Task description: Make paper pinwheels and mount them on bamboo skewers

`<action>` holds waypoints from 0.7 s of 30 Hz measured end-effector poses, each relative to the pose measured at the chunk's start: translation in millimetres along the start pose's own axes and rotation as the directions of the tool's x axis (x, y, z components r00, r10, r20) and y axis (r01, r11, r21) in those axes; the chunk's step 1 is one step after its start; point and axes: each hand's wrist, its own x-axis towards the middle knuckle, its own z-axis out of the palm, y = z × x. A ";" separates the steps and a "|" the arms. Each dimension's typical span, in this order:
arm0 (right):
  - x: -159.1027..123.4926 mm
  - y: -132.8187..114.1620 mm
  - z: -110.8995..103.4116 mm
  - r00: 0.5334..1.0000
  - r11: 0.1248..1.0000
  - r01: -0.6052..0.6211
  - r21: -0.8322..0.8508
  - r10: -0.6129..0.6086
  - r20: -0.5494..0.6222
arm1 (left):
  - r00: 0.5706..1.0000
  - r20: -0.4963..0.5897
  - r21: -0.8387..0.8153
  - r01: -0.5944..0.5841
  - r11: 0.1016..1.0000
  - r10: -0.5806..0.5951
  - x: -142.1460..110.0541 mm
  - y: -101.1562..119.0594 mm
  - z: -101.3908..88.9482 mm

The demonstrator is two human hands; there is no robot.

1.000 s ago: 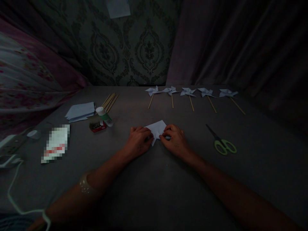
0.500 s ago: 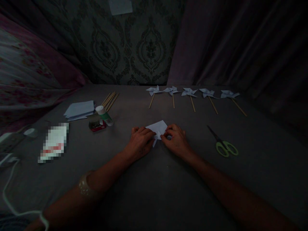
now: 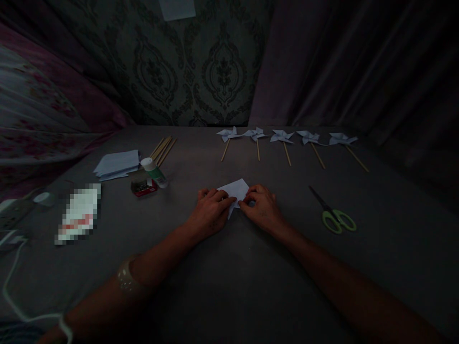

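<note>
A folded piece of white paper [image 3: 235,187] lies on the grey table in front of me, between both hands. My left hand [image 3: 212,210] presses on its left part, the fingertips close to the middle of the sheet. At the right edge, my right hand [image 3: 263,206] pinches the paper between thumb and forefinger. A narrow point of the paper sticks out toward me below the left fingertips. The fingers hide part of the folds. Green-handled scissors [image 3: 333,212] lie to the right of my right hand.
Several paper pinwheels on sticks [image 3: 281,137] lie in a row at the back. On the left are a paper stack [image 3: 117,164], wooden sticks [image 3: 165,150], a glue stick [image 3: 154,172], a small red box [image 3: 144,187], a blurred packet [image 3: 81,210] and a white cable [image 3: 13,286].
My left fingertips have shifted slightly to the right over the paper. The right hand keeps its pinch, and the view has moved very little.
</note>
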 end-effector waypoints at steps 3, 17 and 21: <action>0.5 0.0 0.1 1.000 1.000 -0.008 -0.003 0.008 0.006 | 1.000 0.014 0.011 0.002 1.000 -0.002 0.6 0.5 -0.2; 1.3 -4.4 -1.9 0.997 0.998 -0.063 -0.020 0.064 0.044 | 0.999 0.035 0.044 0.008 0.999 -0.009 2.6 2.7 -0.5; 0.9 -3.7 -1.6 0.998 0.998 -0.055 -0.023 0.055 0.039 | 0.998 0.064 0.048 0.019 0.999 -0.022 3.7 4.8 -2.4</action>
